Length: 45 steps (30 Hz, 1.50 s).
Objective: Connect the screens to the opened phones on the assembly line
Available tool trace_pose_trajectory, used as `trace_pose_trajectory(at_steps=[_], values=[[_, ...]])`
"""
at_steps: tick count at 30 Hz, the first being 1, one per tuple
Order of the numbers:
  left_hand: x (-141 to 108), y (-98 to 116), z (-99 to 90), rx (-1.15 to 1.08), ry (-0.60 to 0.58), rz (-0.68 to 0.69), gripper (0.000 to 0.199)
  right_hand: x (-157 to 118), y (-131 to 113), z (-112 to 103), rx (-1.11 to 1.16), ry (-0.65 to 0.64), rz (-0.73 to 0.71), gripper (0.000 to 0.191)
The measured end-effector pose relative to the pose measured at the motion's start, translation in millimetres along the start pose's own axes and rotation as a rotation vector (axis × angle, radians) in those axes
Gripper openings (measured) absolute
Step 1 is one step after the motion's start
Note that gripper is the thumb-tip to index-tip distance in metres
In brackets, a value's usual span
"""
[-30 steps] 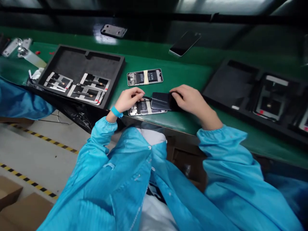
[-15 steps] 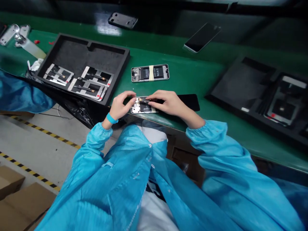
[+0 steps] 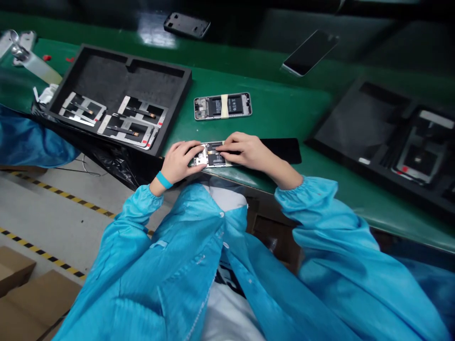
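An open smartphone chassis [image 3: 209, 160] lies on the green bench [image 3: 270, 106], its battery and boards bare, mostly under my hands. My left hand [image 3: 179, 163] grips its left end. My right hand [image 3: 245, 151] presses its fingertips on the middle of the chassis, over a small part that they hide. Just right of that hand lies a black glass phone panel [image 3: 280, 150], its left end covered by my hand. A second open chassis [image 3: 222, 106] with a strip of pale tape across it lies farther up the bench.
A black foam tray [image 3: 117, 78] holding several metal phone frames stands to the left, and another foam tray [image 3: 359, 118] with a frame stands to the right. A black phone [image 3: 310, 53] and a dark phone back [image 3: 186, 24] lie beyond. Cardboard boxes [image 3: 28, 298] sit on the floor.
My hands have come closer together on the chassis, and my left hand now grips its left end. The black panel stays to the right. The view has shifted slightly.
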State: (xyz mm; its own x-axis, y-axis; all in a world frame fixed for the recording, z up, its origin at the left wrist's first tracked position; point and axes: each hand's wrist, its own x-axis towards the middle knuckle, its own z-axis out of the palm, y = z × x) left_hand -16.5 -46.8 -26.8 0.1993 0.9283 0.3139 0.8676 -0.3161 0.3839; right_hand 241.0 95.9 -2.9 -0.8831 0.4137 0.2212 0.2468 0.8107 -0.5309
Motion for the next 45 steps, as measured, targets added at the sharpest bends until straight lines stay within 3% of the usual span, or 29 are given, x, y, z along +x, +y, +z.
trace_pose_trajectory(at_steps=[10, 17, 26, 38, 45], values=[[-1, 0, 3.0, 0.016, 0.015, -0.016, 0.052, 8, 0, -2, -0.007, -0.020, -0.025, 0.037], [-3, -3, 6.8, 0.080, 0.026, 0.083, 0.038, 7, 0, -2, -0.002, -0.017, -0.039, 0.038], [2, -15, 3.5, 0.099, -0.035, 0.197, 0.039, 6, -2, -2, -0.034, -0.029, -0.064, 0.039], [-6, -15, 10.1, 0.170, 0.051, 0.241, 0.041, 4, -2, -2, -0.055, -0.007, -0.108, 0.043], [4, -7, -2.9, 0.232, -0.075, 0.235, 0.040, 7, -3, 3, -0.041, -0.004, -0.108, 0.043]])
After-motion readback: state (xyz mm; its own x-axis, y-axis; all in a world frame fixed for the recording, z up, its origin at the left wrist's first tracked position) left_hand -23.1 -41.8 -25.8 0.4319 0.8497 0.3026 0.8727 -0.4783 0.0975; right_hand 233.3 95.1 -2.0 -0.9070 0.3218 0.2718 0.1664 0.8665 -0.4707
